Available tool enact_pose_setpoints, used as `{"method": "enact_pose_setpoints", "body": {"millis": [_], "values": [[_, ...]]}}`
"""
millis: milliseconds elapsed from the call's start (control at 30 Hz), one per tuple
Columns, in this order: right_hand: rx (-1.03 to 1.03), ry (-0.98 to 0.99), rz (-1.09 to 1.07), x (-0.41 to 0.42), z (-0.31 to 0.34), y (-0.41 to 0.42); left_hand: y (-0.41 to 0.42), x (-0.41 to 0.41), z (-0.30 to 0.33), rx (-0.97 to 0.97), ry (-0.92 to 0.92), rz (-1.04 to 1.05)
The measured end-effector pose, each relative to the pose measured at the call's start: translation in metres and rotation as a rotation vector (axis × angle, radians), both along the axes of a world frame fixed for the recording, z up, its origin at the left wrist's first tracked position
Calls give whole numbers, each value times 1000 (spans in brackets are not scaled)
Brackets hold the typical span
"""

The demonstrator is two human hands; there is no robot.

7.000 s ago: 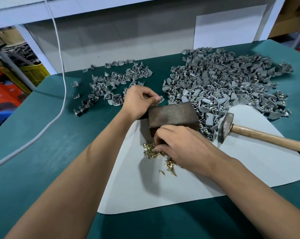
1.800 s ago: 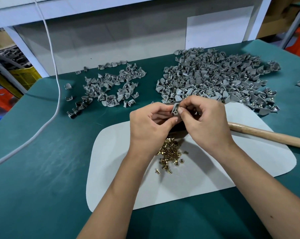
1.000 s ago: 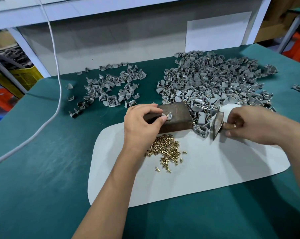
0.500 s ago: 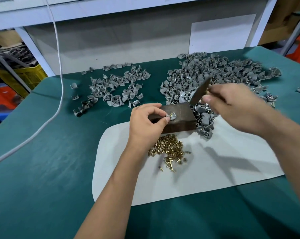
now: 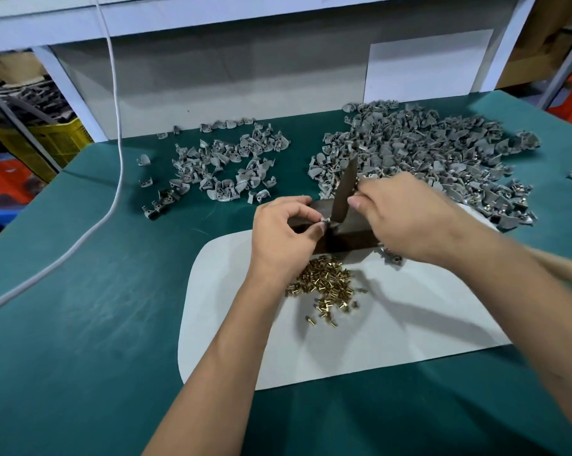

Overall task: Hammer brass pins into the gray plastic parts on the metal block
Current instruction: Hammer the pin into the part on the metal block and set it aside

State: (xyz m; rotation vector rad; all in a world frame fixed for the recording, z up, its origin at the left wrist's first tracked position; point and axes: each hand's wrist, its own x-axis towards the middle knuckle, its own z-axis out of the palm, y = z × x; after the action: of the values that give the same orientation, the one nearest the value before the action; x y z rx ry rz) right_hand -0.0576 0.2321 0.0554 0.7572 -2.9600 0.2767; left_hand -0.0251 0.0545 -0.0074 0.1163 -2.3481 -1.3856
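A dark metal block (image 5: 350, 240) lies on a white mat (image 5: 393, 327). My left hand (image 5: 283, 236) pinches a small gray plastic part (image 5: 324, 221) on top of the block. My right hand (image 5: 406, 217) grips a hammer close under its head. The hammer head (image 5: 344, 192) stands nearly upright, with its lower face down on the part. Most of the wooden handle is hidden behind my right arm. A heap of loose brass pins (image 5: 324, 284) lies on the mat just in front of the block.
A large pile of gray parts (image 5: 426, 153) covers the green table at the back right. A smaller scatter of gray parts (image 5: 222, 169) lies at the back left. A white cable (image 5: 113, 159) runs down the left side. A white wall panel stands behind the table.
My right hand picked the hammer up off the mat, raised it and brought its head down onto the part. My left hand kept pinching the part on the block.
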Motion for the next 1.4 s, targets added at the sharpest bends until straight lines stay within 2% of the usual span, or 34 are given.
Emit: {"method": "enact_pose_setpoints", "body": {"millis": [67,167,200,300,367,400,500,600,700,800,967,1033,1100,1133,1233,1300,1333,1400], "values": [[-11,34,-3,-3,8,5,-1,0,-1,-13,-5,5],[-260,179,21,0,10,4,-1,0,-1,-15,-14,0],[-263,167,19,3,8,-1,-1,-1,-2,-11,-8,1],[-50,-6,-19,8,-1,-7,0,-1,-2,11,6,-1],[30,-10,-37,4,8,-2,1,0,-1,9,6,9],[20,32,-40,2,12,1,0,0,-2,-1,4,9],[-185,163,-58,6,11,-2,-1,-1,-2,-19,18,2],[-76,-31,-53,12,3,-11,-1,-1,-2,0,22,5],[60,8,-39,2,16,-4,0,-1,-2,-4,22,8],[-128,183,-49,3,14,-4,-1,-2,-2,-20,31,-1],[62,-20,-65,5,10,-9,0,-1,-3,-21,14,14],[36,60,-59,0,18,-2,-1,-2,-3,-19,2,8],[-136,192,-65,2,16,-3,-2,-3,-3,-21,2,2],[-174,198,-64,5,13,-6,-2,-3,-3,-21,5,5],[3,12,-48,7,2,-12,-1,-2,-3,-8,19,7],[61,-9,-66,2,12,-6,-1,-2,-3,-3,21,6],[45,26,-78,0,16,-3,-1,-2,-3,-7,19,1],[-116,149,-92,2,15,-3,-2,-3,-4,-20,19,-4]]}}
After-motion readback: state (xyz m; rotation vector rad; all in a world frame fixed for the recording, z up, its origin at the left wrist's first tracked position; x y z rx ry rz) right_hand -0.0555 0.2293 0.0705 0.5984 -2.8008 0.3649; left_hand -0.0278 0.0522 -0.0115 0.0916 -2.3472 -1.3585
